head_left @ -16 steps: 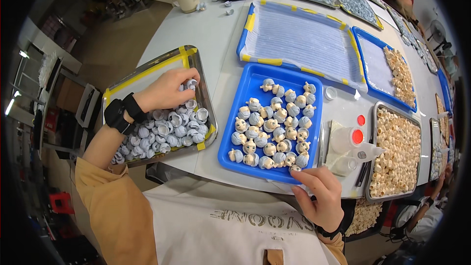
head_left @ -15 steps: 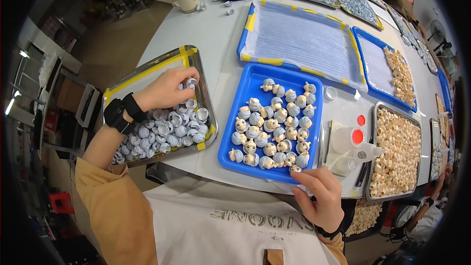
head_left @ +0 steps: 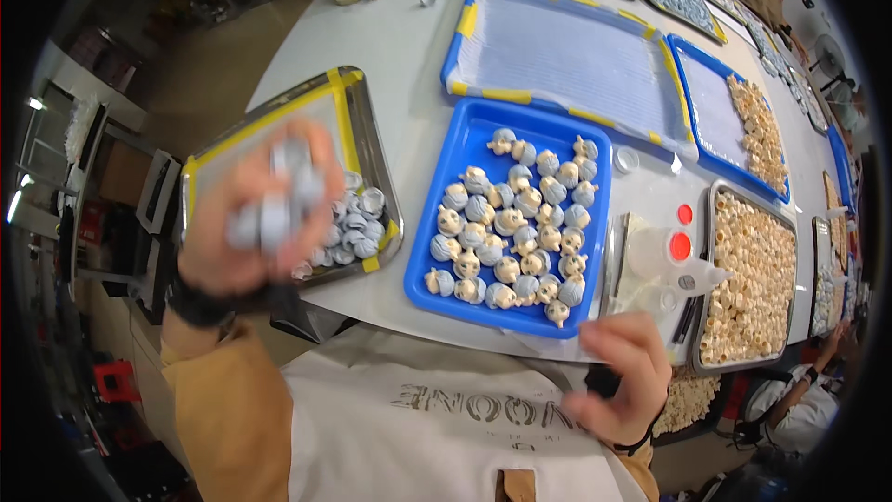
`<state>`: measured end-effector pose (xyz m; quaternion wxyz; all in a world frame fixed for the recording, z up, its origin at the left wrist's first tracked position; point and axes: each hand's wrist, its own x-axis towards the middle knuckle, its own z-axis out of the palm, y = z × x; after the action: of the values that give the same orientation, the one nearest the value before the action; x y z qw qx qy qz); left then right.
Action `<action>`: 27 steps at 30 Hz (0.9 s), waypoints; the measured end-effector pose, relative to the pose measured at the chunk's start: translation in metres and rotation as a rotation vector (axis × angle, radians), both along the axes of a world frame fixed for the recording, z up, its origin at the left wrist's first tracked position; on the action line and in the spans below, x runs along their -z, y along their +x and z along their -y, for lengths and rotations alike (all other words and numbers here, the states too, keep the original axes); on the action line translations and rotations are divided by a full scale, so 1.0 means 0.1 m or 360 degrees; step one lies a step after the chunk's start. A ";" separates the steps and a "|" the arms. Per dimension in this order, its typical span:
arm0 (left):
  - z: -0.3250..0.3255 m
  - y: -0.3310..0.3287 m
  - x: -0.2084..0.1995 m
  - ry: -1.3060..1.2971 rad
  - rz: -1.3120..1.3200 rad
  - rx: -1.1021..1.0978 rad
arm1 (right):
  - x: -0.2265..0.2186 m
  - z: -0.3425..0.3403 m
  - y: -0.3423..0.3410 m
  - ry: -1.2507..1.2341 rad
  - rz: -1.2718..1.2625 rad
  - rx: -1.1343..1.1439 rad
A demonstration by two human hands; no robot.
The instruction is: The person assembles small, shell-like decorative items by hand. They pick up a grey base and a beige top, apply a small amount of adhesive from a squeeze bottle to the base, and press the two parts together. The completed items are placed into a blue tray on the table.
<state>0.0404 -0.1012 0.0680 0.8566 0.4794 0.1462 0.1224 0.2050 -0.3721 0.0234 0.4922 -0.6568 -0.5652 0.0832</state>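
My left hand (head_left: 228,256), smeared by motion, is raised over the metal tray with yellow tape (head_left: 358,116). Its fingers are wrapped round a handful of pale grey-blue cup-like shells (head_left: 293,181). More loose shells (head_left: 353,228) lie in the tray below, partly hidden by the hand. At the near right corner of the blue tray (head_left: 437,302), my right hand (head_left: 624,381) hovers with bent fingers apart and nothing visible in them. Small doll heads (head_left: 508,221) with grey-blue hair and cream faces fill much of that tray.
Behind stands a paper-lined blue tray with yellow tape (head_left: 567,56). To the right are white bottles (head_left: 655,256), a pen (head_left: 688,321) and a metal tray of cream pieces (head_left: 748,288). Another blue tray (head_left: 711,125) lies beyond. Other people work at the far right.
My left hand has lifted out of the shell pile toward me, now carrying a handful of shells. My right hand has drawn back from the doll head at the tray's near corner.
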 end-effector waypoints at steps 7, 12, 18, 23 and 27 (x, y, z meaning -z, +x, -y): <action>1.07 0.16 0.40 -0.0458 0.0114 0.0768 | -0.12 -0.49 -0.51 0.0708 0.0650 0.0135; 1.13 0.38 0.61 -0.0095 0.0132 0.0450 | 0.05 -0.50 -0.29 0.0747 0.0546 0.0147; 1.15 0.33 0.77 -0.0162 0.0027 0.0068 | 0.20 -0.54 -0.29 0.0489 0.0321 0.0215; 1.17 0.36 0.70 -0.0611 -0.0057 -0.0013 | 0.21 -0.59 -0.26 0.0404 0.0493 0.0275; 1.14 0.37 0.76 -0.0566 -0.0109 -0.0007 | 0.21 -0.56 -0.28 0.0459 0.0533 0.0319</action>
<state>0.0771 -0.2156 -0.0082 0.9222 0.3239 0.1956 0.0801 0.1771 -0.3161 0.0026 0.4860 -0.6372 -0.5770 -0.1577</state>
